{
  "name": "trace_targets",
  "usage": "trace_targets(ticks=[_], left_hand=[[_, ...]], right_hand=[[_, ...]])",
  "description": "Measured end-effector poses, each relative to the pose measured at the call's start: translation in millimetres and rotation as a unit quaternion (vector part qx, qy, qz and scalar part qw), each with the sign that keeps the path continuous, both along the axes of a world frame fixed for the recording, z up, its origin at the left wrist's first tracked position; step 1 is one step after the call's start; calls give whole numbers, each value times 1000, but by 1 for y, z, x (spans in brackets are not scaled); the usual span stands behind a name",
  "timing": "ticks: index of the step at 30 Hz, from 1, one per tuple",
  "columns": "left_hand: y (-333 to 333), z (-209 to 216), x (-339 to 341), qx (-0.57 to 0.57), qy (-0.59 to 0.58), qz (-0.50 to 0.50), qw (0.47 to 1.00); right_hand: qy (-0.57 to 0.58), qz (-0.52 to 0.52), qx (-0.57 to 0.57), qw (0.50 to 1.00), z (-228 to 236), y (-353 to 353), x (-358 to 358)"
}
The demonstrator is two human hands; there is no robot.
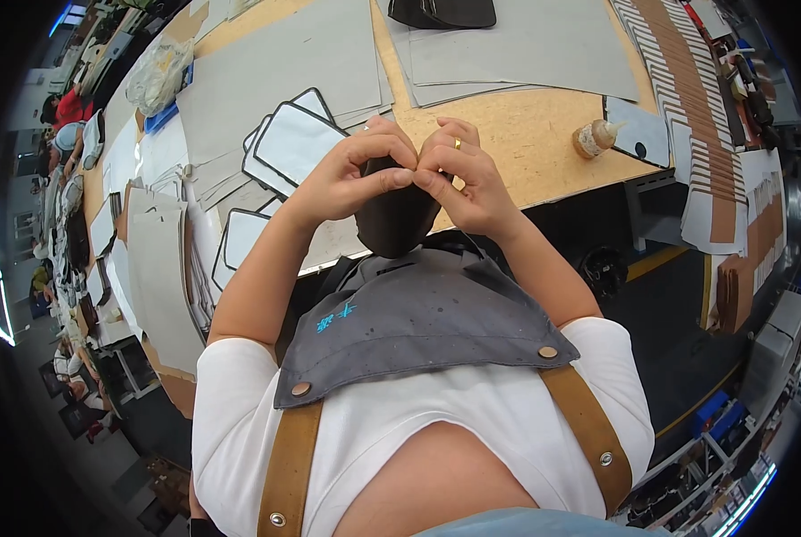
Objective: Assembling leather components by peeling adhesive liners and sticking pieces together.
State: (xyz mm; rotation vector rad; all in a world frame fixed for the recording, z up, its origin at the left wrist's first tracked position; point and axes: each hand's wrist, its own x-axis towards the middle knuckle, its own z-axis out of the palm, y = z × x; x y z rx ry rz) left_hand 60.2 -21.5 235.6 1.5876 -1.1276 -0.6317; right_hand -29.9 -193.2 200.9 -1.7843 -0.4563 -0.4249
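Between my hands, at the table's near edge, is a dark, smooth, leather-like piece (393, 222), curved and hanging down in front of my grey apron. My left hand (365, 166) pinches its upper edge with thumb and forefinger. Close beside it, almost touching, my right hand (463, 170) pinches the same edge; a gold ring is on one finger. The fingers hide the top of the piece. Several pale panels with black borders (298, 143) lie just left of my left hand, some overlapping.
Large grey sheets (280, 63) cover much of the wooden table (517, 130). A small bottle with a pointed nozzle (595, 139) stands at the right. Black pieces (443, 12) lie at the far edge. Stacked brown and white strips (687, 98) line the right side. People (69, 134) work at the far left.
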Motion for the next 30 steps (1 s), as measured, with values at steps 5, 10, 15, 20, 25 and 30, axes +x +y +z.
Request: trace_targets(ticks=[5, 10, 15, 20, 25, 30], left_hand=[[9, -6, 13, -35, 91, 58, 994], [8, -5, 22, -12, 84, 59, 995], [6, -4, 33, 10, -33, 51, 998], [3, -10, 42, 22, -61, 41, 997], [0, -21, 48, -4, 77, 58, 995], [1, -41, 59, -77, 214, 120, 966]], right_hand=[[49, -18, 58, 997, -12, -12, 19], [4, -37, -23, 999, -1, -6, 26], [52, -1, 11, 999, -4, -7, 34], [100, 17, 39, 994, -13, -7, 41], [122, 33, 116, 985, -26, -12, 52], [304, 17, 287, 908, -41, -25, 44]])
